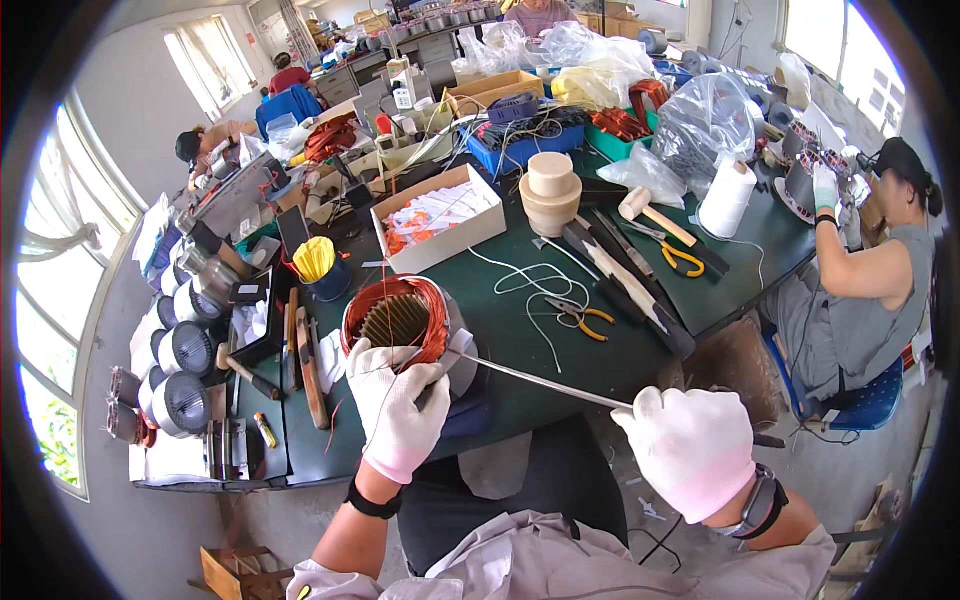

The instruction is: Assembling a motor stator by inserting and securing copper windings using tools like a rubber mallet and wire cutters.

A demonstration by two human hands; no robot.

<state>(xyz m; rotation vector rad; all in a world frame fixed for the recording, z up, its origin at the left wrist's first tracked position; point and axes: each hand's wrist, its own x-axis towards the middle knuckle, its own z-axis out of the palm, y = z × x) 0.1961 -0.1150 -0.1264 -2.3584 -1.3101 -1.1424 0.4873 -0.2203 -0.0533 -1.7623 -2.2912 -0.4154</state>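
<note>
A motor stator (393, 318) with red-brown copper windings around its slotted core sits near the front edge of the green table. My left hand (400, 405), in a white glove, is closed on the near side of its winding, with the fingertips at the rim. From the stator's right side a white cord (545, 380) runs taut to my right hand (690, 450). That hand, also gloved, is closed around the cord's end, out past the table's front edge. Loose white cord (545, 285) lies in loops behind the taut stretch.
Pliers (582, 318), scissors (672, 252), a mallet (655, 218) and a thread cone (728, 200) lie to the right. Behind the stator stands a box of paper slips (440, 218). Wire spools (187, 347) stack up at left. A co-worker (865, 270) sits at right.
</note>
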